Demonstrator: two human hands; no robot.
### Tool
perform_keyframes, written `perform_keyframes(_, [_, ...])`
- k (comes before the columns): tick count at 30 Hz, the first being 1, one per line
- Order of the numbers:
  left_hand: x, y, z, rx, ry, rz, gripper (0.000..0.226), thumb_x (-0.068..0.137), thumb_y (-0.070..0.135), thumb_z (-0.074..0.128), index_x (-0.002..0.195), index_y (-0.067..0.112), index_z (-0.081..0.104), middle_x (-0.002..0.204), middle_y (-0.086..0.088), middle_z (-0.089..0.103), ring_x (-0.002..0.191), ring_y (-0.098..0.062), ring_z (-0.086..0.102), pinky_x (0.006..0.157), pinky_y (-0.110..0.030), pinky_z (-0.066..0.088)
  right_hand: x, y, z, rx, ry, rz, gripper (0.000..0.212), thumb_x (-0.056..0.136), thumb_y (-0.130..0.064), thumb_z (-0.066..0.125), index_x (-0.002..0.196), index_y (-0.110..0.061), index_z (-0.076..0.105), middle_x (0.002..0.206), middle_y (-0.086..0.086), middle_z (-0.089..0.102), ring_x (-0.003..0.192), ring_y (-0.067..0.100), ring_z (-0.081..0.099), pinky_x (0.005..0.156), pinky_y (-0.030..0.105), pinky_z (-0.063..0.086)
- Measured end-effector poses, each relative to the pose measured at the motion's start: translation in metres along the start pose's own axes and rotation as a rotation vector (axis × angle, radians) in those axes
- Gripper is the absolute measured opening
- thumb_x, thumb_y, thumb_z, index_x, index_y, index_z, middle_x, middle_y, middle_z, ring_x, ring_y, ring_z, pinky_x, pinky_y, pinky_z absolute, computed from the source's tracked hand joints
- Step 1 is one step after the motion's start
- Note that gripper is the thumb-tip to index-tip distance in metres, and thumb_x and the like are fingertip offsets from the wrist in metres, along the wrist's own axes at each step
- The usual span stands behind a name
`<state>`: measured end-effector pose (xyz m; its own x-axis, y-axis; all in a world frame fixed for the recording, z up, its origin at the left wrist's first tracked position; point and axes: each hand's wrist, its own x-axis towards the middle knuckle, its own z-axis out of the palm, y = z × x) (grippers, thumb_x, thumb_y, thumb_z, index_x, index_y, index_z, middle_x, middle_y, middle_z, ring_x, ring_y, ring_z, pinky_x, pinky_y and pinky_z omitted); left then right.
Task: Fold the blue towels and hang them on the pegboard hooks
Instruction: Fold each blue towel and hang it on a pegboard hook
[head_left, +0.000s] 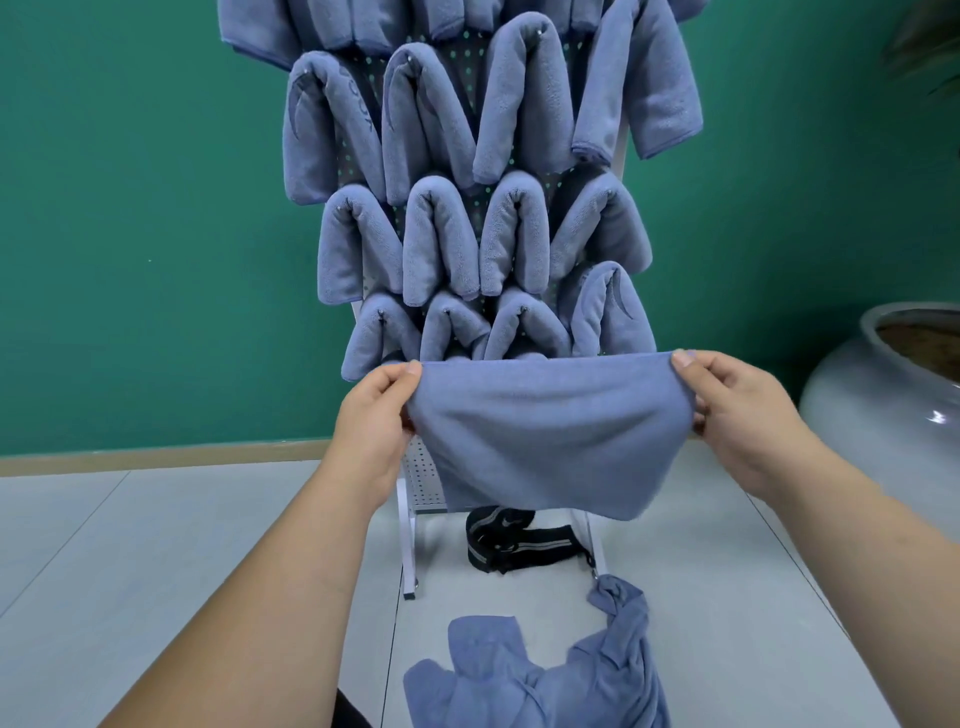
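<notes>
Both hands, left (371, 415) and right (737, 410), pinch the top corners of a soft blue microfibre towel (545, 436), stretched flat before the perforated pegboard (423, 475) of plump folded towels (441, 239); crumpled towels (545, 675) lie near.

No readable text anywhere; only dark embroidered script on one hung towel (358, 111), too blurred to make out.

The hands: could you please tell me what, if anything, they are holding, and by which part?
One blue towel, stretched between them: the left hand grips its left end, the right hand its right end.
</notes>
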<state>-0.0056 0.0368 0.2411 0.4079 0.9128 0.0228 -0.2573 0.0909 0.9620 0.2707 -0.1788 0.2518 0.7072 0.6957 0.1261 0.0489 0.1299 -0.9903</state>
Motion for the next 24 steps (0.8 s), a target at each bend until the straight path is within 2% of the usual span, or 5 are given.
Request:
perform_keyframes(3, [-0.001,0.005,0.002,-0.129,0.016,-0.051,0.011,0.102,0.025,0.067,0.099,0.015,0.071,0.111,-0.011,0.073,0.097,-0.024,0.065,0.080,-0.040,0.051,-0.001,-0.003,0.000,0.083,-0.011,0.031,0.037,0.094,-0.043,0.076,0.113,-0.012,0.079,0.110,0.018,0.076,0.090,0.028,0.060,0.085,0.047,0.048])
perform_keyframes(9, [-0.007,-0.017,0.012,0.257,0.275,-0.012,0.011,0.092,0.025,0.078,0.082,0.022,0.076,0.084,0.005,0.076,0.077,-0.017,0.064,0.089,-0.051,0.061,-0.006,0.014,0.020,-0.001,0.214,0.065,0.015,0.094,-0.025,0.080,0.099,-0.011,0.081,0.087,0.002,0.080,0.077,0.017,0.070,0.075,0.033,0.060])
perform_keyframes(13, [-0.021,-0.025,0.037,0.299,0.148,-0.006,0.007,0.089,0.022,0.079,0.092,0.018,0.074,0.083,-0.001,0.079,0.083,-0.028,0.075,0.087,-0.054,0.063,-0.014,0.020,0.043,-0.113,0.176,0.016,0.006,0.099,-0.019,0.073,0.098,-0.014,0.077,0.083,0.003,0.080,0.073,0.016,0.072,0.078,0.039,0.065])
perform_keyframes(19, [-0.041,-0.040,0.067,0.342,-0.042,0.028,0.010,0.092,0.021,0.081,0.096,0.015,0.075,0.087,-0.003,0.080,0.084,-0.016,0.078,0.078,-0.030,0.056,-0.026,0.031,0.077,-0.278,0.058,-0.088,0.005,0.094,-0.019,0.078,0.092,-0.024,0.077,0.082,-0.002,0.079,0.080,0.022,0.076,0.084,0.049,0.064])
perform_keyframes(24, [-0.046,-0.048,0.075,0.341,-0.086,0.036,0.006,0.091,0.016,0.081,0.096,0.016,0.077,0.091,-0.003,0.080,0.093,-0.020,0.077,0.088,-0.031,0.060,-0.037,0.035,0.093,-0.432,0.016,-0.161,0.008,0.093,-0.022,0.079,0.092,-0.030,0.078,0.085,-0.015,0.078,0.082,0.003,0.073,0.085,0.035,0.062])
